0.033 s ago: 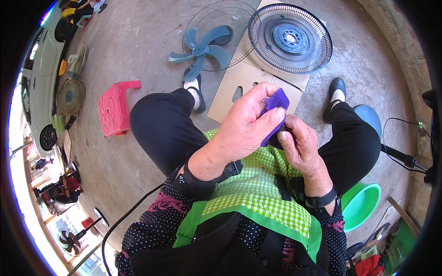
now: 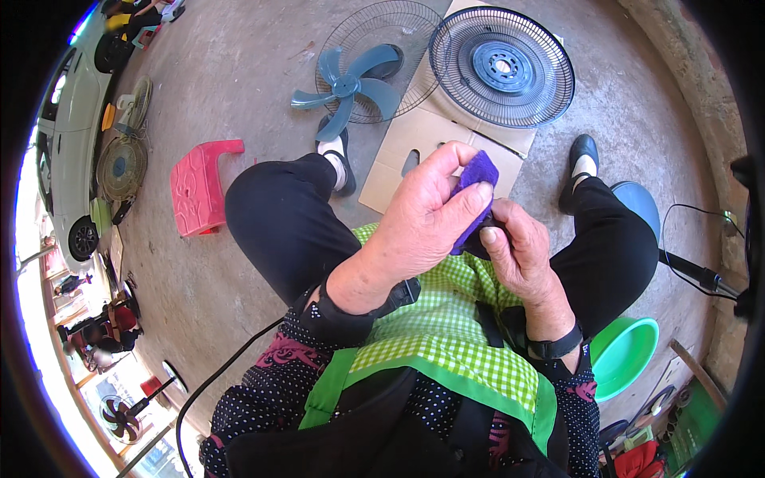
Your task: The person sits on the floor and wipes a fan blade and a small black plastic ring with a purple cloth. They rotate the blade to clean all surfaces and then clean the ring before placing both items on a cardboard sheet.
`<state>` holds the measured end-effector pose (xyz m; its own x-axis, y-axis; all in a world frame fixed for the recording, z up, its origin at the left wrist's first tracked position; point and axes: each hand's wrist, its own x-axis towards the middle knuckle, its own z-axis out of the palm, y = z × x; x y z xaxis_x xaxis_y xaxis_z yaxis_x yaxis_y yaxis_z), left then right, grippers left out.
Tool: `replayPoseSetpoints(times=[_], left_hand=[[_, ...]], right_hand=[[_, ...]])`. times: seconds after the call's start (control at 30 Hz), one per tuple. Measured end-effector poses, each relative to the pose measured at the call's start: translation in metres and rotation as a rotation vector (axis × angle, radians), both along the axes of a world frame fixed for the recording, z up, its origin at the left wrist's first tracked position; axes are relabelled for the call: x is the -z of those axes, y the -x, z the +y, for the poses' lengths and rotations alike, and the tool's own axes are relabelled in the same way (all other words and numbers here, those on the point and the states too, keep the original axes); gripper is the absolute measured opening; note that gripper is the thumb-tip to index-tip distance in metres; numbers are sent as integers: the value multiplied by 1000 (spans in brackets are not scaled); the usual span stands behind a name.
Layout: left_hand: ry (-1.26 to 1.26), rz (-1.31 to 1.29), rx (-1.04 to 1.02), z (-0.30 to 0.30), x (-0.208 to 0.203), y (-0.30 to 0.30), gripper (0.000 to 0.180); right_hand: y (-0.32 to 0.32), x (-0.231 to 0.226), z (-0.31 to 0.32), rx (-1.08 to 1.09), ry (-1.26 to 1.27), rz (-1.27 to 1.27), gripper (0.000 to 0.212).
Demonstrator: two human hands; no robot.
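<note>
Above my lap, my left hand [image 2: 418, 215] is closed around a folded purple cloth [image 2: 480, 170], thumb pressed on its face. My right hand [image 2: 523, 251] pinches a small dark part [image 2: 476, 245] against the cloth's lower edge; fingers and cloth hide most of it, so its kind does not show. Beyond my hands, a blue five-bladed fan blade [image 2: 345, 86] lies over a round wire fan grille [image 2: 335, 32] on the floor. To its right, a dark fan grille [image 2: 550, 99] with a blue hub rests on flattened cardboard [image 2: 390, 167].
A pink plastic stool [image 2: 198, 190] stands left of my knee. At my right are a green basin [image 2: 626, 358], a blue round object [image 2: 637, 203] and a black cable [image 2: 677, 209]. Old fans [image 2: 121, 167] and a white car [image 2: 76, 135] line the far left.
</note>
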<state>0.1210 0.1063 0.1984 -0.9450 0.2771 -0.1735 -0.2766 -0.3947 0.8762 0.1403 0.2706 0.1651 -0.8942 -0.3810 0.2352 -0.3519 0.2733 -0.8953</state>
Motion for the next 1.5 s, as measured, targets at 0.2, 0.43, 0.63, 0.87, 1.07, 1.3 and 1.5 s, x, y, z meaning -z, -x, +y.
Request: replayPoseSetpoints(times=[0.2, 0.43, 0.63, 0.87, 1.07, 1.3, 1.5], left_hand=[[-39, -63, -151, 6, 7, 0, 12], [-147, -85, -251, 11, 11, 0, 12], [-158, -88, -374, 14, 12, 2, 9], [-231, -158, -373, 2, 23, 6, 10], [-291, -276, -380, -3, 31, 7, 14], [-377, -332, -467, -14, 21, 19, 11], [-432, -39, -322, -2, 9, 4, 31]], right_hand=[[-3, 2, -4, 21, 157, -155, 20], [-5, 5, -8, 50, 273, -234, 22], [-5, 5, -14, 82, 333, -241, 19], [-6, 11, -18, 98, 338, -266, 19], [-7, 12, -19, 89, 395, -298, 21], [-4, 8, -25, 147, 828, -465, 21], [5, 9, -25, 183, 954, -553, 20]])
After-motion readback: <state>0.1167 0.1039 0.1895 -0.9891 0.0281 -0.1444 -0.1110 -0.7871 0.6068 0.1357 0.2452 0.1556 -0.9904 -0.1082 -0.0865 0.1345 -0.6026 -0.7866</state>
